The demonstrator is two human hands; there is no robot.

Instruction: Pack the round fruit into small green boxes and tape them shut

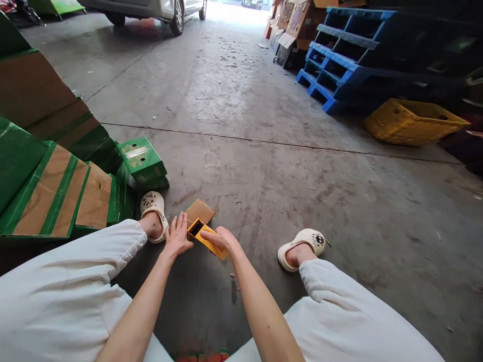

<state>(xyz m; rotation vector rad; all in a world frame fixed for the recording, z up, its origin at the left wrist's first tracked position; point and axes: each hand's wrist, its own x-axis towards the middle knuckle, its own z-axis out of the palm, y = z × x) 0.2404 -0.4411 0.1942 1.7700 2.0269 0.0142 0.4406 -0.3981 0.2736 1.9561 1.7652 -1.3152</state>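
My right hand (222, 239) is wrapped round a yellow rectangular device (207, 238) with a dark window or opening near its far end; its exact kind I cannot make out. The thumb lies along its top. Just left of it, my left hand (176, 235) has its fingers stretched forward, their tips by the left edge of a small brown cardboard piece (201, 211). Whether they touch the cardboard is unclear. The device's far end overlaps the near edge of that cardboard, which lies low near the floor between my feet.
Green and brown cartons (56, 193) are stacked at left, with a small green box (142, 157) beyond my left shoe (153, 206). My right shoe (304, 246) stands on the concrete floor. Blue pallets (339, 65), a yellow crate (411, 120) and a parked car (151, 10) are farther off.
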